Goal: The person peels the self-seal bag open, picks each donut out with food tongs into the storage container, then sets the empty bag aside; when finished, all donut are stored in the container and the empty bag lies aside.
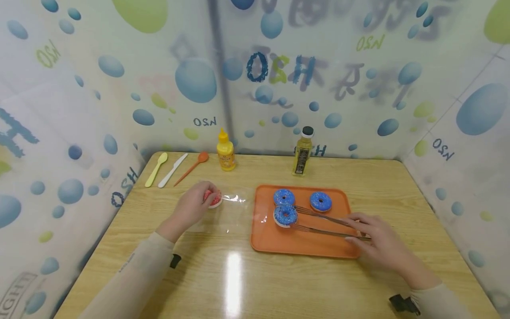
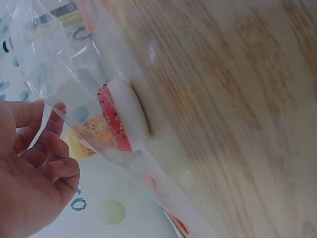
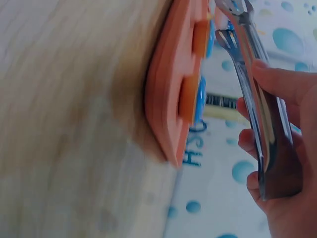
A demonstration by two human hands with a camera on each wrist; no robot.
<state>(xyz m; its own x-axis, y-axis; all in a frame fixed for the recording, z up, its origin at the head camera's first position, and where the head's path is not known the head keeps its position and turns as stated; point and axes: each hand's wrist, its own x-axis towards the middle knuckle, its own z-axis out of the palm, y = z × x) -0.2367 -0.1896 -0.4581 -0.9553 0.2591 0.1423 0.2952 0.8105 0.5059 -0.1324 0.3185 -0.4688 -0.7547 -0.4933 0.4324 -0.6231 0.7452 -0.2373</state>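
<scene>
My left hand [image 1: 194, 204] pinches the edge of a clear plastic bag [image 2: 74, 64] between thumb and finger. Inside the bag lies a red-iced donut [image 2: 115, 119] with sprinkles, on the table and partly behind the hand in the head view. The right hand [image 1: 378, 239] grips metal tongs [image 3: 257, 94]. Their tips stand either side of a blue-iced donut [image 1: 285, 215] at the left of the orange tray [image 1: 307, 246]; whether it is lifted I cannot tell. Two more blue donuts, one behind it [image 1: 283, 197] and one to the right [image 1: 320, 201], sit on the tray.
At the back left lie a light-green spoon [image 1: 156, 170], a white knife [image 1: 172, 171] and an orange spoon [image 1: 192, 168]. A yellow squeeze bottle [image 1: 226, 153] and an oil bottle with a dark cap [image 1: 303, 153] stand along the back. A patterned curtain [image 1: 318, 88] surrounds the wooden table [image 1: 191, 274].
</scene>
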